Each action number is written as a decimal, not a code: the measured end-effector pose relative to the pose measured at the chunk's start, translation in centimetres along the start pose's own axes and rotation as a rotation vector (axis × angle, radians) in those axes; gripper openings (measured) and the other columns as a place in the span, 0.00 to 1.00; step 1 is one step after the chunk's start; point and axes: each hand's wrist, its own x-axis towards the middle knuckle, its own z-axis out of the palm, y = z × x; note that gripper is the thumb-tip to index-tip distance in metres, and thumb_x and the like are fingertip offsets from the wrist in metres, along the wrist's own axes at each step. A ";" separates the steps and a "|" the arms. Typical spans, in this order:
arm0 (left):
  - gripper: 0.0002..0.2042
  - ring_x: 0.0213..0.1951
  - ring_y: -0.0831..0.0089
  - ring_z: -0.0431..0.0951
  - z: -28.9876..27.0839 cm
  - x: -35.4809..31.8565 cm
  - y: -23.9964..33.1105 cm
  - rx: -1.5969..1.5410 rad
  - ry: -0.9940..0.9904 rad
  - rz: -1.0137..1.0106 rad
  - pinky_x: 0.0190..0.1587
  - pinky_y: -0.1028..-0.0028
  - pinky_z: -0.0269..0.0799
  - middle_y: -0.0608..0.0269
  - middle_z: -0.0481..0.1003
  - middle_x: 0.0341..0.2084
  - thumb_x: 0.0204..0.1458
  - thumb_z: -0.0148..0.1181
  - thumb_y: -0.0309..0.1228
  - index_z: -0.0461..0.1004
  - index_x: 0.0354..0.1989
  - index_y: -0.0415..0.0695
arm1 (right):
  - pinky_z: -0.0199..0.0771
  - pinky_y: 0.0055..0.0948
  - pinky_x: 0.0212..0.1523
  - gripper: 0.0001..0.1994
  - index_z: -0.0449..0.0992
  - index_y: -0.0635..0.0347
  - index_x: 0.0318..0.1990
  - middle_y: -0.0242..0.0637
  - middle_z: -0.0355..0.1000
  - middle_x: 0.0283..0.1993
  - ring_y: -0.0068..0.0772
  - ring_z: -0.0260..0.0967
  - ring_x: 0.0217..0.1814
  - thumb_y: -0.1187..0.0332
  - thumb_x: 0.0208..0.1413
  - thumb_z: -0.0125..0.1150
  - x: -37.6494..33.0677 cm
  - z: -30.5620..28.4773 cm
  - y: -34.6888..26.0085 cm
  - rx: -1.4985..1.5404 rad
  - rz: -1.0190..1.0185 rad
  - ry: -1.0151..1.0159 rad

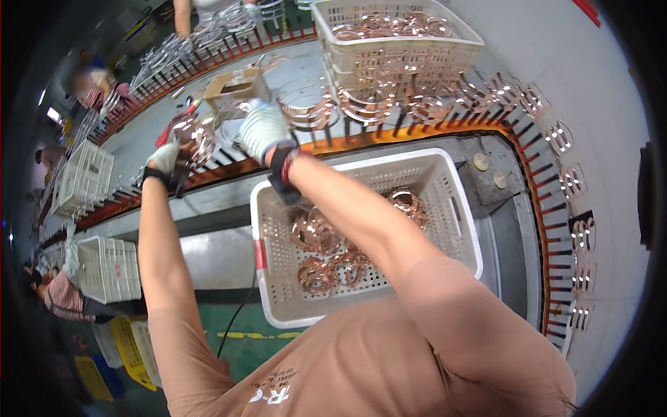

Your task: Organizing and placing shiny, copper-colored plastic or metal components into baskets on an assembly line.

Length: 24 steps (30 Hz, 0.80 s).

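My left hand (165, 158), in a pale glove with bare fingertips and a black wrist strap, closes on a bunch of shiny copper-coloured rings (196, 139) at the conveyor's near edge. To its right, my right hand (264, 128) reaches over the conveyor's row of dark prongs, also gloved, with a dark band and a red bracelet at the wrist. It is beside some thin silvery rings (228, 131); its fingers are blurred, so their grip is unclear. More copper-coloured rings (316, 233) lie in the white perforated crate (372, 167) below my right forearm.
An open cardboard box (240, 89) stands beyond my hands. Stacked white crates (403, 48) hold copper-coloured rings at the back. Rings hang on the prongs of the curving conveyor (514, 132). Other people work at the far side and left; white crates (83, 179) stand there too.
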 end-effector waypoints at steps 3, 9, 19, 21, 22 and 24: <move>0.14 0.34 0.68 0.79 1.2 -0.8 -0.3 0.486 0.108 0.029 0.41 0.71 0.74 0.65 0.80 0.36 0.66 0.45 0.37 0.79 0.44 0.48 | 0.76 0.41 0.49 0.14 0.78 0.57 0.45 0.44 0.77 0.43 0.50 0.75 0.44 0.72 0.47 0.63 -4.2 -4.9 -0.3 0.115 -0.482 0.236; 0.13 0.30 0.66 0.79 -8.0 1.1 0.0 0.663 0.322 0.285 0.39 0.67 0.75 0.64 0.81 0.32 0.61 0.52 0.39 0.81 0.40 0.47 | 0.78 0.26 0.32 0.16 0.75 0.60 0.57 0.36 0.79 0.38 0.31 0.76 0.33 0.76 0.63 0.52 -7.7 -14.8 11.2 0.851 0.412 0.351; 0.16 0.31 0.68 0.80 25.5 -14.7 0.0 0.198 0.481 1.207 0.39 0.62 0.77 0.59 0.83 0.36 0.55 0.54 0.25 0.78 0.51 0.41 | 0.71 0.41 0.59 0.23 0.79 0.64 0.51 0.55 0.74 0.56 0.51 0.74 0.58 0.57 0.55 0.53 3.9 -9.4 22.5 -0.372 0.402 -0.330; 0.13 0.27 0.70 0.76 20.5 -14.1 -2.2 -0.068 0.164 0.905 0.36 0.69 0.77 0.66 0.77 0.28 0.58 0.53 0.32 0.76 0.49 0.42 | 0.75 0.40 0.52 0.17 0.81 0.56 0.49 0.49 0.79 0.48 0.48 0.77 0.51 0.63 0.55 0.57 0.2 -9.1 11.3 -0.363 0.346 -0.179; 0.14 0.30 0.71 0.76 18.9 -11.9 -3.0 0.086 0.271 0.894 0.36 0.69 0.75 0.65 0.78 0.31 0.58 0.52 0.33 0.76 0.48 0.41 | 0.78 0.42 0.47 0.15 0.81 0.54 0.50 0.46 0.80 0.44 0.49 0.79 0.45 0.65 0.55 0.59 -1.1 -9.1 9.0 -0.351 0.258 -0.047; 0.20 0.36 0.68 0.78 23.4 -8.1 -4.1 0.610 0.293 0.786 0.40 0.66 0.74 0.59 0.79 0.34 0.58 0.53 0.35 0.74 0.57 0.40 | 0.78 0.41 0.45 0.12 0.81 0.52 0.47 0.44 0.79 0.39 0.48 0.77 0.41 0.67 0.58 0.57 -5.9 -11.7 8.7 -0.249 -0.233 0.312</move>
